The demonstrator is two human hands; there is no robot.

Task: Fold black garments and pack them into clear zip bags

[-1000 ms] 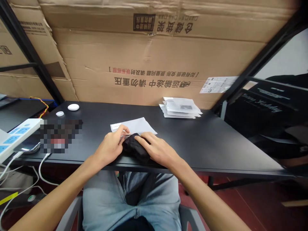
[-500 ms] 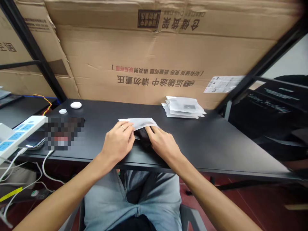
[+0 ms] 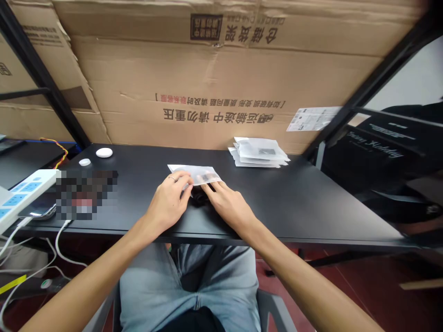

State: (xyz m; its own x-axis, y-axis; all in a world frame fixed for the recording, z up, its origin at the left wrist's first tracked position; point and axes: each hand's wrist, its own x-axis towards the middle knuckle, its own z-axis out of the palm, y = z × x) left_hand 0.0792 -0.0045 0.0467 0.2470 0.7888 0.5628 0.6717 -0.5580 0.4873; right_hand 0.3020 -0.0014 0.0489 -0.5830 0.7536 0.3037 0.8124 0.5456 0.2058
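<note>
A frosted white plastic bag [image 3: 194,172] lies on the black desk in front of me, its opening facing my body. My left hand [image 3: 169,197] pinches the left part of its near edge between thumb and fingers. The fingertips of my right hand [image 3: 231,202] reach inside the opening and show through the film. Beneath them is a dark, crumpled, cloth-like bundle [image 3: 198,195], partly in the bag and pressed by the right fingers. Its exact kind is hidden by the hands and film.
Several similar frosted bags [image 3: 259,152] are stacked at the back by a cardboard panel [image 3: 207,69]. On the left are a white power strip [image 3: 24,196], a phone [image 3: 38,210], cables, a white oval case [image 3: 104,152] and a small white round object [image 3: 85,162].
The dark bundle has gone further into the bag, and less of it shows. My right fingers have moved deeper under the film. The left hand stays at the bag's edge.
</note>
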